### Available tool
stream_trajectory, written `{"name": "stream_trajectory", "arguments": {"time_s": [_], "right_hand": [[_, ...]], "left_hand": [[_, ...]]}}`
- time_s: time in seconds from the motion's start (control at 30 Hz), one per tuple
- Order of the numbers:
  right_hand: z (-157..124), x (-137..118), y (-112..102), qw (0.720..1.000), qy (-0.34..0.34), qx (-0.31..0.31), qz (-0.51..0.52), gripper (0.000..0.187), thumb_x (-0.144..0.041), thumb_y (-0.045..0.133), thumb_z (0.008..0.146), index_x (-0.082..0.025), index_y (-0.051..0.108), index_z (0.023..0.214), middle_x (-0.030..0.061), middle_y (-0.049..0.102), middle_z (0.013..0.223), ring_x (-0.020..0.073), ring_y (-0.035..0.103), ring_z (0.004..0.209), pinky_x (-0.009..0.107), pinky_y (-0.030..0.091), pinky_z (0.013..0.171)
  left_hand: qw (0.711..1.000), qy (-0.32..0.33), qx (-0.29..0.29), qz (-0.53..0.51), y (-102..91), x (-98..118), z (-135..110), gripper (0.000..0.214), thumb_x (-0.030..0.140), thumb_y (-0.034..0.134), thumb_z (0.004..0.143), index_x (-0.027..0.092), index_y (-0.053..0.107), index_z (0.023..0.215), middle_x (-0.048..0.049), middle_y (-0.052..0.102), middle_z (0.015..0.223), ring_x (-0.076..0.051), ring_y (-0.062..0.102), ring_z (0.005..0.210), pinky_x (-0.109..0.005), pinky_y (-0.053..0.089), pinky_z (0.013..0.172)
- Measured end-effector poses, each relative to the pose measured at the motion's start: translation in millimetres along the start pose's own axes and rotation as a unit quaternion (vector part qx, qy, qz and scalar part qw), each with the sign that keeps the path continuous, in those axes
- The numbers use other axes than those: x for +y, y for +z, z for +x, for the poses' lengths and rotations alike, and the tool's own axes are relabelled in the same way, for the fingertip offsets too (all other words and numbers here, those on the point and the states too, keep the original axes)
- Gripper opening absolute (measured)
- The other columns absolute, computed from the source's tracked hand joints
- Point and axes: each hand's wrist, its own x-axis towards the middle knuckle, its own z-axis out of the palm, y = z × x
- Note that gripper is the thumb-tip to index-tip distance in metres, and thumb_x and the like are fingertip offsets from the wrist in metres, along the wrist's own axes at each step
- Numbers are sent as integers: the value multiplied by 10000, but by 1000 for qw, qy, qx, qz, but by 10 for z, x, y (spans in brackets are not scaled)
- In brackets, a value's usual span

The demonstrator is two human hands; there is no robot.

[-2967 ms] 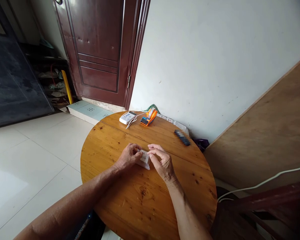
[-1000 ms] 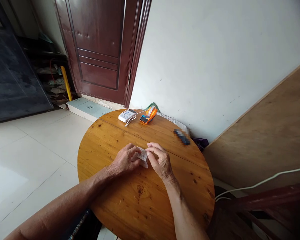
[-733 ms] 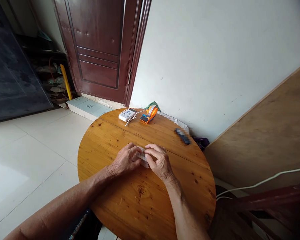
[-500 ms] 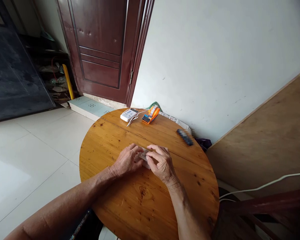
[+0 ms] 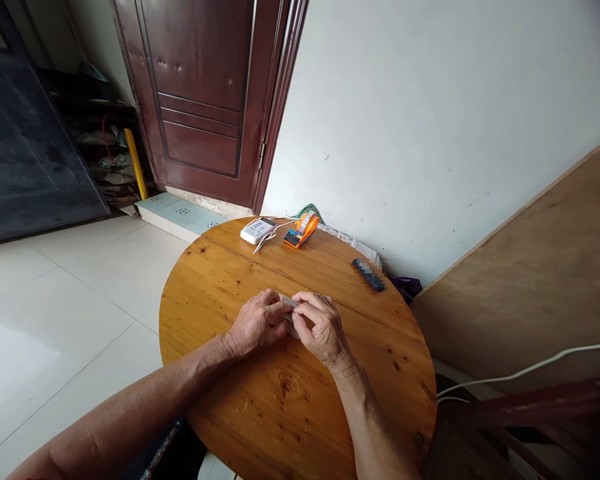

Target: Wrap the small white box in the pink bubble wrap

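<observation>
Both of my hands rest close together on the round wooden table [image 5: 290,413], near its middle. My left hand [image 5: 257,325] and my right hand [image 5: 321,327] have their fingers curled and pressed onto a small pale folded packet [image 5: 289,304]. Only a narrow strip of the packet shows between the fingertips; the rest is hidden under my hands.
At the table's far edge lie a white box with a cord [image 5: 257,230] and an orange tape dispenser [image 5: 301,230]. A dark blurred bar [image 5: 369,274] lies at the right. A dark door [image 5: 205,93], a leaning wood panel [image 5: 530,267] and a white cable [image 5: 525,369] surround the table.
My hands have closed together over the packet, which showed more plainly between my fingers earlier. It has been pressed flatter to the table. The other things have not moved.
</observation>
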Motion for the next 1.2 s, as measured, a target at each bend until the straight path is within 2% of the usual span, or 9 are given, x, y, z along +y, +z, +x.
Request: {"name": "stream_trajectory", "arguments": {"time_s": [0.17,0.3,0.37,0.47,0.67,0.8,0.9,1.07,1.2], "right_hand": [[4,68,-13,989,81,48,115,188,-198,543,834,-222,616,662,66,683,965,218,648,921,350,489,844],[6,163,-55,976,129,67,160,170,-232,563,828,-221,605,663,60,683,947,221,657,905,357,502,853],[6,206,-67,973,139,66,174,145,-244,571,821,-221,615,685,59,687,950,223,660,904,364,506,852],[1,251,-60,971,145,55,181,75,-243,585,800,-219,653,781,64,704,980,231,658,943,370,509,850],[-19,244,38,968,174,43,175,146,-274,620,790,-221,672,916,70,718,1029,228,660,976,368,523,855],[12,188,149,967,175,58,177,145,-269,622,800,-220,676,925,67,720,996,217,663,956,356,526,857],[49,163,203,967,156,75,187,93,-256,594,834,-224,678,812,55,711,927,201,663,897,341,524,841],[59,170,191,963,159,98,196,149,-262,596,852,-223,682,736,33,681,820,182,644,800,309,518,769],[35,149,150,972,125,77,182,152,-231,602,860,-225,714,758,29,664,795,173,635,772,298,508,739]], "left_hand": [[999,15,0,-37,-107,53,-12,406,247,614,757,230,644,1161,-67,597,1080,-209,604,945,-328,495,823],[998,-10,21,-53,-265,60,-10,412,313,588,785,217,625,1184,-76,594,1076,-227,599,947,-378,487,865],[997,-22,40,-67,-310,39,-4,356,318,560,803,207,646,1130,-73,591,1050,-226,598,950,-386,485,883],[995,-29,56,-74,-301,5,1,276,280,542,788,199,671,1018,-65,587,1012,-215,600,920,-374,494,866],[997,-25,38,-63,-214,27,-11,235,251,565,786,197,688,978,-54,602,927,-184,617,824,-315,511,775],[999,4,15,-30,-198,47,-21,267,243,598,761,213,692,1009,-66,605,980,-196,617,852,-319,509,767],[999,19,24,-12,-161,29,-22,270,230,614,747,218,694,1005,-74,611,1027,-199,616,876,-312,506,760],[999,14,43,-1,-80,-6,-17,221,182,611,753,209,700,953,-74,649,1028,-196,635,883,-301,509,765],[999,8,44,-5,-69,0,-13,240,158,617,749,216,709,964,-65,666,1017,-194,645,884,-297,510,772]]}}
